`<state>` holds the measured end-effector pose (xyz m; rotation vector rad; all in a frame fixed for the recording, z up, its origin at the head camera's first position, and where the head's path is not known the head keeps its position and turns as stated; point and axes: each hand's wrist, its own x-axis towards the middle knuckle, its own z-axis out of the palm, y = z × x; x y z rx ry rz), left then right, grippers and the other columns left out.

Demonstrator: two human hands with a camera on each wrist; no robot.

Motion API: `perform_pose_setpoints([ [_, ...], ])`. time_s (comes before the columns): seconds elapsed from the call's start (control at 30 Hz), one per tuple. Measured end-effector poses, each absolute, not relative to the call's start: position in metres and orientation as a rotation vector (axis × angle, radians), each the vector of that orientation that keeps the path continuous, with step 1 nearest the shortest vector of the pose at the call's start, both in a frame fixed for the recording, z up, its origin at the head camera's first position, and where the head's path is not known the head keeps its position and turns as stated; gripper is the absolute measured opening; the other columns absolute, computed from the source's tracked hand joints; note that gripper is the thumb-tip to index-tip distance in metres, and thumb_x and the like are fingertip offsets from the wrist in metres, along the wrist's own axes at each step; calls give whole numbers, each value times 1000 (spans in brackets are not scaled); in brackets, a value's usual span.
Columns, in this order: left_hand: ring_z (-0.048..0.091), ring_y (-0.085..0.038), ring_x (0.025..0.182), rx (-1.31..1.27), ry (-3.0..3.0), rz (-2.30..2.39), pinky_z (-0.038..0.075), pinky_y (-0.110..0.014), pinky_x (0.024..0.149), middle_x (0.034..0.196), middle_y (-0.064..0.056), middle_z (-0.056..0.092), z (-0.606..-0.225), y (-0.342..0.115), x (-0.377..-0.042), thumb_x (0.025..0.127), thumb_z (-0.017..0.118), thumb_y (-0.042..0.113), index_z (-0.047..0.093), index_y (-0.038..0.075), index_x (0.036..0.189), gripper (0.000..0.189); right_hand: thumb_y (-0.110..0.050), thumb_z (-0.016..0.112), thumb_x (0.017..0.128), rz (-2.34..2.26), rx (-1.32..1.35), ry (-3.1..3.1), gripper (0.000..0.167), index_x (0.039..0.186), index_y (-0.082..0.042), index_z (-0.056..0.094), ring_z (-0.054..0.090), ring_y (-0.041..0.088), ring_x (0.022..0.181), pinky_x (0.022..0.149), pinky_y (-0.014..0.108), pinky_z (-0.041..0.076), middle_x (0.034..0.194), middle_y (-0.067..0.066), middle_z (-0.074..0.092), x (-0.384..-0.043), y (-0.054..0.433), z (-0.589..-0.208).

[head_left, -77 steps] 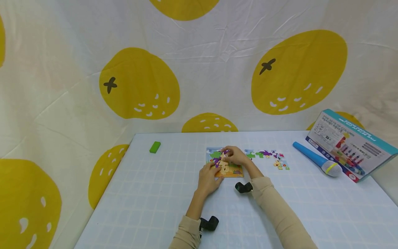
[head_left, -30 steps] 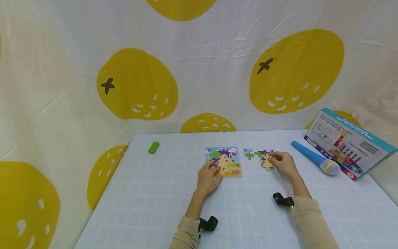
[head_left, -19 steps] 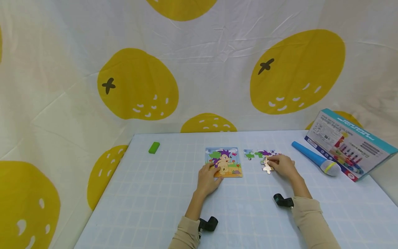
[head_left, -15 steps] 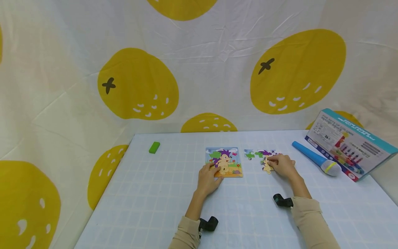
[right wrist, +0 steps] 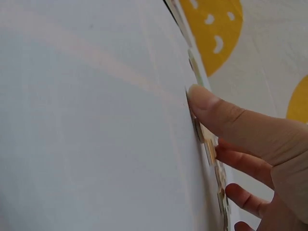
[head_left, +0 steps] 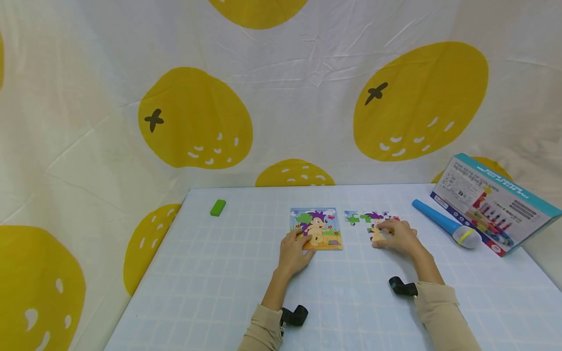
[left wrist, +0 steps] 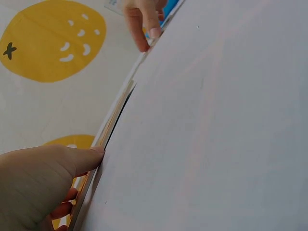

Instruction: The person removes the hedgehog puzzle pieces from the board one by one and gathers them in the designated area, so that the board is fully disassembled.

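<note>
In the head view a square hedgehog picture board point(head_left: 330, 239) lies flat on the table. My left hand point(head_left: 293, 253) rests on its near left corner, fingers spread over the picture and thumb at the near edge; the left wrist view shows that thumb point(left wrist: 91, 159) against the rim. To the right lie loose jigsaw pieces point(head_left: 366, 217) in a row, in blue, green and purple. My right hand point(head_left: 401, 237) has thumb and forefinger around a beige puzzle piece point(head_left: 375, 235) just below the row, partly covered by the fingers. In the right wrist view the thumb tip point(right wrist: 202, 98) is low by the tabletop.
A blue toy microphone point(head_left: 443, 222) lies to the right of the pieces. Behind it a printed toy box point(head_left: 491, 204) leans at the right edge. A green block point(head_left: 217, 208) sits at the far left. A fruit-patterned cloth point(head_left: 298, 122) hangs behind the table point(head_left: 210, 273).
My right hand has moved right from over the board to the loose pieces. Its thumb has since shifted down to the beige puzzle piece's near side. My left hand stays on the board.
</note>
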<state>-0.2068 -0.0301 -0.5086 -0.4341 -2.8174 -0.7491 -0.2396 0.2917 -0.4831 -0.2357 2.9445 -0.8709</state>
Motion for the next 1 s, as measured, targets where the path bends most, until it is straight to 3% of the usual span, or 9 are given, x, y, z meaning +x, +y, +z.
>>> perform_pose_setpoints([
  [0.3,45,-28,121,-444,-2813,-721,34,-49,104,130,-12,51,-511,-30,-208,85,67,30,66,12,120,40,-32,79,74,-904,-240,2972,57,117,2,63,42,46,104,76,58,29,121,29,56,-238,293,-483],
  [0.63,45,-30,119,-486,-2725,-751,34,-48,103,127,-15,51,-514,-31,-207,86,65,30,66,9,118,39,-33,77,77,-938,-234,3024,55,117,3,63,43,43,100,74,54,28,119,29,57,-238,292,-484],
  [1.0,45,-28,121,-434,-2827,-703,34,-48,104,130,-12,51,-512,-30,-208,85,67,31,65,12,120,40,-36,76,77,-918,-197,3050,56,116,3,63,43,43,101,75,55,29,119,31,56,-241,292,-489],
])
